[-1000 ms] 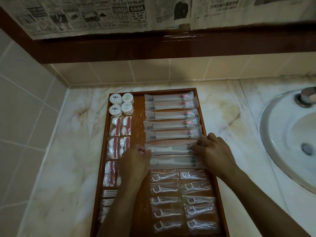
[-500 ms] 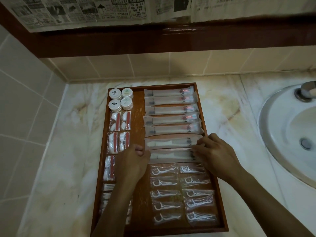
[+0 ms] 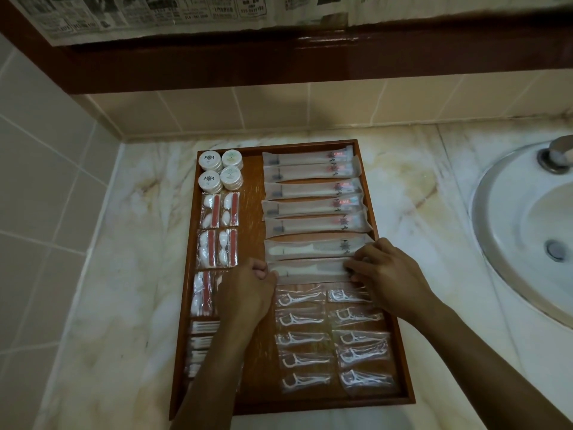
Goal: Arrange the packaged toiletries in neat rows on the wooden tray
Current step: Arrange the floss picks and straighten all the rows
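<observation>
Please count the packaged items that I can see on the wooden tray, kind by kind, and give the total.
Round white tubs: 4
Long sachets: 7
Floss pick packets: 10
Red and white packets: at least 5; one more may be hidden by the left hand
Cotton swab packets: partly hidden, not counted
Total: at least 26

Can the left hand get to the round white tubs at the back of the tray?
Probably yes. The left hand pinches the near comb packet's end, and the tubs sit straight ahead in the tray's far left corner. Only flat packets lie between, so nothing blocks it, once it lets go.
</observation>
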